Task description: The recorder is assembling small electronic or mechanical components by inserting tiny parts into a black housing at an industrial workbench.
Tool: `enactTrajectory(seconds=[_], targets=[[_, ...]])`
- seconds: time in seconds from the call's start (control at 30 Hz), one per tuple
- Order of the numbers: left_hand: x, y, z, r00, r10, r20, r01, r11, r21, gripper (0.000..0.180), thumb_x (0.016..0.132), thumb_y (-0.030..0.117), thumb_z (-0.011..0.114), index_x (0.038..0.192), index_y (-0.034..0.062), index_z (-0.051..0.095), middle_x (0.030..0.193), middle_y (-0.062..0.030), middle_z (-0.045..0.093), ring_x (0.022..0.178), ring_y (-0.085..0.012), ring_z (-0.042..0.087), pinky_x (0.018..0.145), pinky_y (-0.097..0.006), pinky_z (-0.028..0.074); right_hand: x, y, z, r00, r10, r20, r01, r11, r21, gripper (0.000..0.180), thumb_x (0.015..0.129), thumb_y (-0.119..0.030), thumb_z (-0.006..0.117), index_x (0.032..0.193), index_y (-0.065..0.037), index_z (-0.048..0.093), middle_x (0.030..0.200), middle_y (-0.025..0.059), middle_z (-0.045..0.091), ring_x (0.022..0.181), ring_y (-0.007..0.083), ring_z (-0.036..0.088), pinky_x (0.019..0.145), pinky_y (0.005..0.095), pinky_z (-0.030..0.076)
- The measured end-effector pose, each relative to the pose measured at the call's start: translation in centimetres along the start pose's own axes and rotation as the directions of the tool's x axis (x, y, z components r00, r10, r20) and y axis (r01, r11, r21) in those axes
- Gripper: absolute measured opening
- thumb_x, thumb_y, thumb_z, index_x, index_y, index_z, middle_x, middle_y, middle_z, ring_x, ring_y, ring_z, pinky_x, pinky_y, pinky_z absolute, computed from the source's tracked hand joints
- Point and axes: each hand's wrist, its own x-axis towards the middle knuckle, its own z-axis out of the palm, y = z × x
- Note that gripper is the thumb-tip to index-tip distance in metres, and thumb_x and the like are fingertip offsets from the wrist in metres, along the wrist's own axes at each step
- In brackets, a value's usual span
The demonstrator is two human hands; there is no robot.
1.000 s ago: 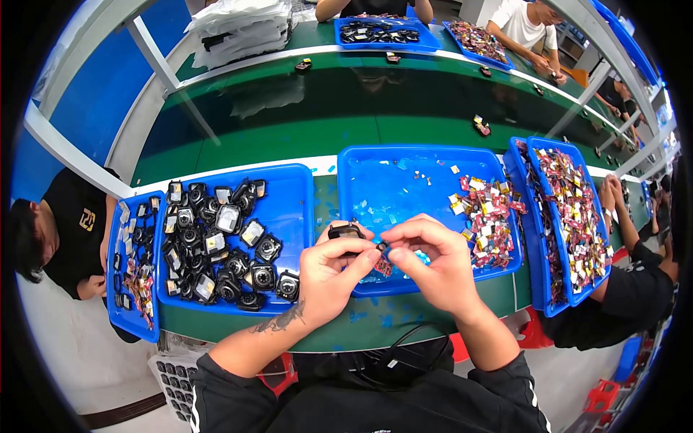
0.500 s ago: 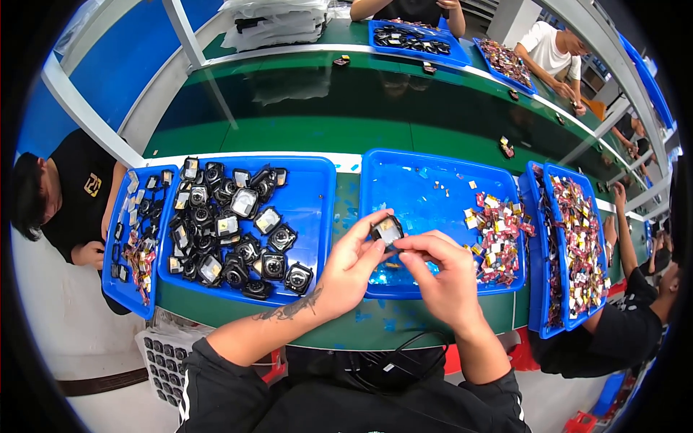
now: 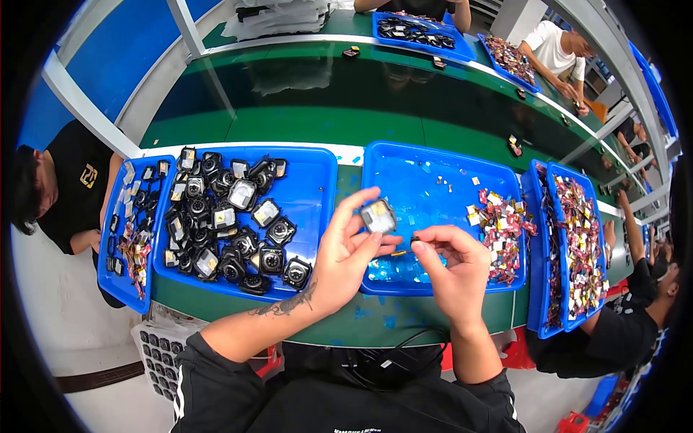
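My left hand [image 3: 345, 254] holds a square watch case [image 3: 377, 216] with a black rim, its silvery-white open side facing up, between thumb and fingers. Apart from it, to the right, my right hand [image 3: 456, 268] pinches a tiny dark piece [image 3: 414, 241] between thumb and forefinger; its kind is too small to tell. Both hands are over the near left part of a blue tray [image 3: 440, 150]. Between them a small yellow strip [image 3: 398, 253] shows near my left fingertips; whether it touches them I cannot tell. Small red, white and yellow parts [image 3: 503, 234] are heaped at that tray's right side.
Another blue tray [image 3: 317, 169] on the left holds several black watch cases [image 3: 245, 193]. At right stand blue trays of red parts [image 3: 581, 252]. Behind runs a green conveyor belt [image 3: 325, 126] with scattered pieces. Co-workers [image 3: 68, 180] sit at the left, right and far side.
My hands have come apart. The watch case has tipped toward the camera and risen slightly in my left hand, while my right hand has drawn away rightward, pinching a small dark piece.
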Motion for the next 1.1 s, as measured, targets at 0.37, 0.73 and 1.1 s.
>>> enactTrajectory(seconds=[0.37,0.73,1.1], targets=[[-0.1,0.2,-1.0,0.992,-0.009,0.124,-0.034,0.941,0.337,0.014,0.09,0.006,0.065,0.098,-0.0045,0.069,0.107,-0.0104,0.06,0.094,-0.0127,0.061,0.083,-0.026,0.052,-0.7,0.2,-0.5,0.967,0.17,0.189,-0.218,0.937,0.271,0.011,0.085,0.003,0.067,0.096,0.002,0.064,0.09,0.0062,0.066,0.082,0.0107,0.062,0.076,0.0246,0.051],[0.6,1.0,-0.9,0.951,0.287,0.114,-0.261,0.55,0.794,0.011,0.076,0.003,0.077,0.084,0.0004,0.072,0.097,-0.008,0.06,0.078,-0.0107,0.061,0.067,-0.022,0.051,-2.2,-0.1,-3.9,0.992,0.091,0.083,-0.113,0.942,0.316,0.012,0.086,0.009,0.06,0.096,0.002,0.058,0.093,0.0068,0.062,0.081,0.0106,0.061,0.069,0.0209,0.049],[0.7,0.2,-0.6,0.993,0.039,0.115,-0.065,0.971,0.231,0.044,0.097,0.002,0.048,0.14,-0.0005,0.04,0.127,-0.0157,0.057,0.114,-0.0204,0.058,0.097,-0.033,0.048,-1.7,-0.7,-1.9,0.997,0.055,0.053,-0.052,0.996,-0.071,0.011,0.08,0.0,0.073,0.09,-0.002,0.067,0.08,0.0047,0.068,0.071,0.0104,0.063,0.064,0.0246,0.049]])
